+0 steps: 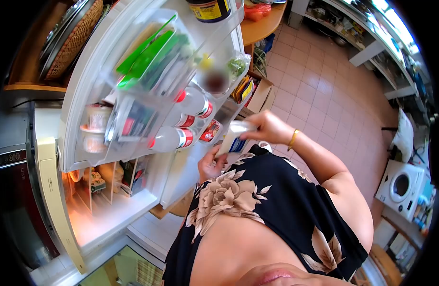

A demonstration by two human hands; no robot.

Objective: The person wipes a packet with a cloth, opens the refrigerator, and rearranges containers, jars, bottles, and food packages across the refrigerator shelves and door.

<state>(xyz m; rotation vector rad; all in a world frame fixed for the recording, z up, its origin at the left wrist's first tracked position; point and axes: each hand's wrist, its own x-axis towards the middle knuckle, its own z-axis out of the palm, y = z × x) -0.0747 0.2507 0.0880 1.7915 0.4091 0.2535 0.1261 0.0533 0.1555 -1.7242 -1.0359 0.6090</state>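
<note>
A white container with a blue label (pixel 233 142) is between my hands, close to my chest. My right hand (pixel 269 127) grips its upper end, where a pale, blurred lid or top shows. My left hand (pixel 212 163) is at the lower end, its fingers curled against the container. Beside them stands the open fridge door, with clear plastic bottles with red caps (pixel 171 138), a red-labelled jar (pixel 210 131) and small stacked cups (pixel 96 117) on its racks.
The lit fridge compartment (pixel 105 205) lies at the lower left. Cardboard boxes (pixel 261 95) stand on the tiled floor (pixel 324 86) beyond the door. A wooden table (pixel 262 28) is behind it. A washing machine (pixel 401 186) stands at the right.
</note>
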